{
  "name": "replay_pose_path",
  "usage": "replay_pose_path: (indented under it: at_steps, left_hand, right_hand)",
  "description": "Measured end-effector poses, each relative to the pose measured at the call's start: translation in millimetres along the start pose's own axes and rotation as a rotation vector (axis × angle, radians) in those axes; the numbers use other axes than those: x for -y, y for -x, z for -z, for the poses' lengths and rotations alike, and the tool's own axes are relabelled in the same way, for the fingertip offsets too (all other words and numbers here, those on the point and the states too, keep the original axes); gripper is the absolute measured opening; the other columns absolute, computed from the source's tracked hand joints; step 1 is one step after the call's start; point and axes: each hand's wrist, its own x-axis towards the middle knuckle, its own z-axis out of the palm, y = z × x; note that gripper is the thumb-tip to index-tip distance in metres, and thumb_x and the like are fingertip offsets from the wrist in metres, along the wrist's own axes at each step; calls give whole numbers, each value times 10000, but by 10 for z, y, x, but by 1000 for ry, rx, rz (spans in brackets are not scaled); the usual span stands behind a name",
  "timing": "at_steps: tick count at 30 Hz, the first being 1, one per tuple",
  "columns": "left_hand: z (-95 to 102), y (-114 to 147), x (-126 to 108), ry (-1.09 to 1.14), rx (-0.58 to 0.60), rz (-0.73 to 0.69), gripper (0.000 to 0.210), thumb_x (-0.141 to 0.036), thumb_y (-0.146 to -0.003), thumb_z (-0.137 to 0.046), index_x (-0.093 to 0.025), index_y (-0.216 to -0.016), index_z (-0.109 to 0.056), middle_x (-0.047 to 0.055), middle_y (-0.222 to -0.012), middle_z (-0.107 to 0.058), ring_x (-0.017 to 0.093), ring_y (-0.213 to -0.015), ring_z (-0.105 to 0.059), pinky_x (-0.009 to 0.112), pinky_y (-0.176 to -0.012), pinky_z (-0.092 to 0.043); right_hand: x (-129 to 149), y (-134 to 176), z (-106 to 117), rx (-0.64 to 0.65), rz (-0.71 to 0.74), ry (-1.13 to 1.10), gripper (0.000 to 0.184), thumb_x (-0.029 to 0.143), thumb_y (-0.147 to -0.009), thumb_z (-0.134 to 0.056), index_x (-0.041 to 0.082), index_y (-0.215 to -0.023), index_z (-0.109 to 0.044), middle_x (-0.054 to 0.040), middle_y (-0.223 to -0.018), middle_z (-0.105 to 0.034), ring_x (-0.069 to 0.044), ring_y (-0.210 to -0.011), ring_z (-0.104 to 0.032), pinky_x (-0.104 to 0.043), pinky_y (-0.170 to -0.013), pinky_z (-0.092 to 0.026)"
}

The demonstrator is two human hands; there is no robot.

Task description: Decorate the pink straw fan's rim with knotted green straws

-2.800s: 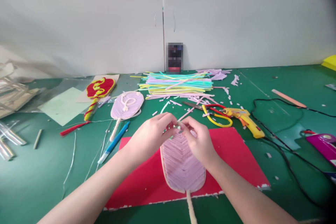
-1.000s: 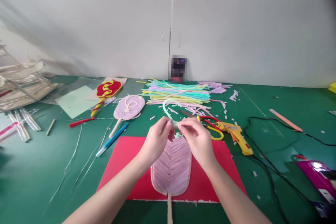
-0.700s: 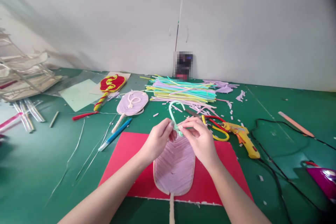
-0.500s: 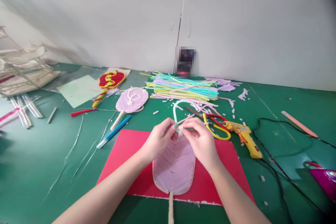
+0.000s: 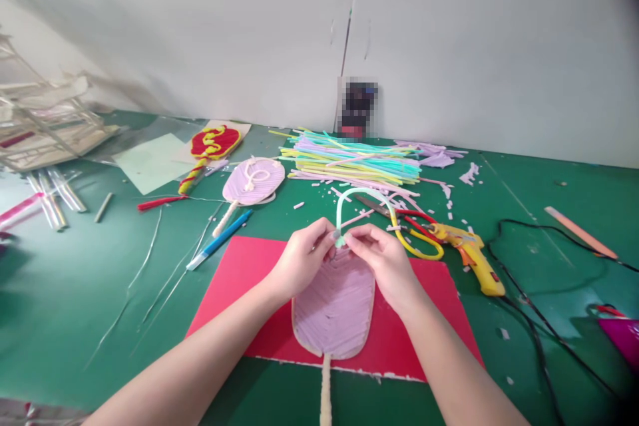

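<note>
Both my left hand [image 5: 312, 251] and my right hand [image 5: 377, 249] pinch a mint-green pipe cleaner [image 5: 343, 201], fingertips close together at its end. From there the stem arcs up and over to the right, toward the yellow scissor handles. A small green bend or loop shows between the fingertips; its exact shape is too small to tell. Beneath the hands lies a lilac hand fan [image 5: 332, 313] with a cream edge and a cream handle [image 5: 326, 389] pointing toward me. The fan rests on a red board [image 5: 239, 293], its top partly hidden by my hands.
Scissors [image 5: 422, 249] and a yellow glue gun [image 5: 474, 256] with a black cord lie at right. Behind is a pile of pastel pipe cleaners [image 5: 349, 163]. A second lilac fan [image 5: 254, 180], a red-and-yellow fan [image 5: 214, 143] and a blue pen [image 5: 219, 239] are left.
The arched mint-green pipe cleaner now reaches further right, and my fingers still pinch its end. The whole view has shifted slightly.
</note>
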Motion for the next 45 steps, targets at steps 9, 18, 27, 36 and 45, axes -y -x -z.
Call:
replay_pose_path:
  at_steps: [9,18,27,36,45]
  left_hand:
    - [-13,-4,51,52,61,-24,265,-292,-917,-362,-170,-708,-471,-29,-610,-515,88,-581,-479,219,-607,-403]
    - [-43,-55,84,399,121,-9,120,-238,-880,-470,-129,-851,-512,23,-758,-604,104,-690,-582,250,-690,-476]
    - [-50,-39,105,396,82,7,125,-222,-877,-480,-134,-793,-506,14,-709,-618,103,-652,-609,250,-670,-497]
    - [-61,-40,108,389,62,11,97,-186,-873,-472,-134,-797,-504,16,-706,-629,107,-659,-617,253,-677,-500]
    - [-86,-15,103,311,39,7,114,-180,-878,-447,-145,-783,-500,16,-696,-644,114,-663,-621,249,-674,-490]
  right_hand:
    - [-9,-24,68,32,-15,54,245,375,-659,-734,166,-746,-640,0,-690,-640,-130,-632,-583,-281,-649,-483]
    - [-38,-29,23,-79,186,152,176,338,-756,-656,175,-756,-590,-22,-758,-629,-148,-716,-593,-249,-608,-479]
    - [-63,-41,36,-82,273,282,153,333,-780,-631,183,-765,-602,-30,-798,-629,-162,-781,-594,-260,-655,-478]
    - [-101,-54,26,-112,352,351,149,351,-782,-623,202,-781,-620,-26,-805,-627,-169,-770,-600,-277,-642,-481]
    - [-101,-33,-10,-152,536,491,85,260,-826,-577,205,-764,-592,-28,-806,-605,-166,-784,-577,-266,-598,-462]
